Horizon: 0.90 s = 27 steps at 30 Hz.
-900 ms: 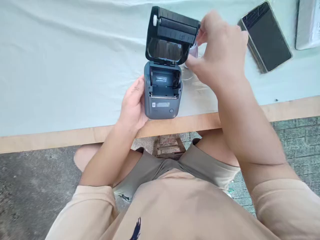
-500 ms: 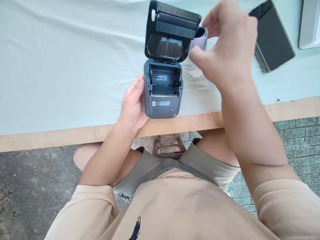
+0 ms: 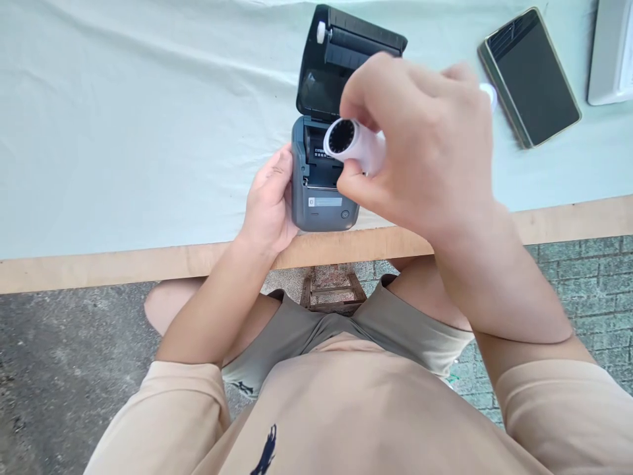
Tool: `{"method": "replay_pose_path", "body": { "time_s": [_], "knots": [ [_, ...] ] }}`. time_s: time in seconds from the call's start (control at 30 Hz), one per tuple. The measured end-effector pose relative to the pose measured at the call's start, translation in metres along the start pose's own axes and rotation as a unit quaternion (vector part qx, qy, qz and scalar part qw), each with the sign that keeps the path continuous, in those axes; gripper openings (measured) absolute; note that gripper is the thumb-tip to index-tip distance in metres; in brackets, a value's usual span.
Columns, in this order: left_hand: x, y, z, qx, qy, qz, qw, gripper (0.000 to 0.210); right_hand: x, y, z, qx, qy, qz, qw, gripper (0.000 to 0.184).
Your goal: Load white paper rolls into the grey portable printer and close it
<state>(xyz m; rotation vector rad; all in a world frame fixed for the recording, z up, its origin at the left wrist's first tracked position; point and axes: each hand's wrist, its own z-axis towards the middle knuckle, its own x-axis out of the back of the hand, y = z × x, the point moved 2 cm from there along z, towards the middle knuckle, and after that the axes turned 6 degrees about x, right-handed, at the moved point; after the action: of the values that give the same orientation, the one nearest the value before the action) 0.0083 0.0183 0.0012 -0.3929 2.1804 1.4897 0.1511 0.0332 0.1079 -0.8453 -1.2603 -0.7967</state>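
Note:
My left hand (image 3: 271,198) grips the side of a dark grey label printer (image 3: 324,219) near the table's front edge. The printer's lid (image 3: 316,86) stands open, and a black roller (image 3: 353,46) shows along its far end. Over the printer's right side, my right hand (image 3: 420,138) pinches a white paper roll (image 3: 363,146) between thumb and fingers. The roll is tilted, with its dark hollow core facing left. It hides part of the roll compartment. A bit of white (image 3: 489,96) shows beyond the right hand; I cannot tell what it belongs to.
A smartphone (image 3: 534,79) lies dark-screened on the pale cloth (image 3: 138,132) to the right. Beyond it, a grey-white object (image 3: 606,59) is cut off by the frame. The table's bare wooden edge (image 3: 99,266) runs in front of my lap, above a small wooden stool (image 3: 331,297).
My right hand has brought the paper roll left and nearer, from beside the lid to over the open compartment. The printer in my left hand has shifted slightly right.

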Motion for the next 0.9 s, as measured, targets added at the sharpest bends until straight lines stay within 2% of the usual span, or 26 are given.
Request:
{"method": "replay_pose_path", "body": {
  "time_s": [0.13,0.27,0.43,0.63,0.7,0.8,0.9],
  "knots": [
    [-0.001,0.001,-0.001,-0.007,0.011,0.004,1.0,0.029,-0.01,-0.004,0.002,0.013,-0.022,-0.067,0.997,0.027],
    [-0.004,0.002,-0.003,0.004,0.02,-0.004,1.0,0.03,-0.014,-0.007,0.002,0.024,-0.022,-0.088,0.996,0.025],
    [-0.008,0.006,-0.005,0.013,0.004,-0.037,0.999,0.029,-0.017,-0.01,0.005,0.027,-0.032,-0.079,0.996,0.026],
    [-0.005,0.005,-0.004,0.01,0.004,-0.033,0.999,0.028,-0.019,-0.006,0.001,0.008,-0.073,-0.022,0.997,0.031],
    [-0.004,0.004,-0.003,0.01,0.008,-0.025,1.0,0.027,-0.017,-0.005,-0.002,0.007,-0.057,-0.005,0.998,0.034],
    [-0.004,0.004,-0.002,0.013,0.021,-0.008,1.0,0.027,-0.015,-0.008,-0.008,0.011,0.0,0.006,1.0,0.038],
    [-0.004,0.004,-0.002,0.016,0.038,0.006,0.999,0.029,-0.018,-0.012,-0.014,0.003,0.048,0.025,0.999,0.031]
  ]
}}
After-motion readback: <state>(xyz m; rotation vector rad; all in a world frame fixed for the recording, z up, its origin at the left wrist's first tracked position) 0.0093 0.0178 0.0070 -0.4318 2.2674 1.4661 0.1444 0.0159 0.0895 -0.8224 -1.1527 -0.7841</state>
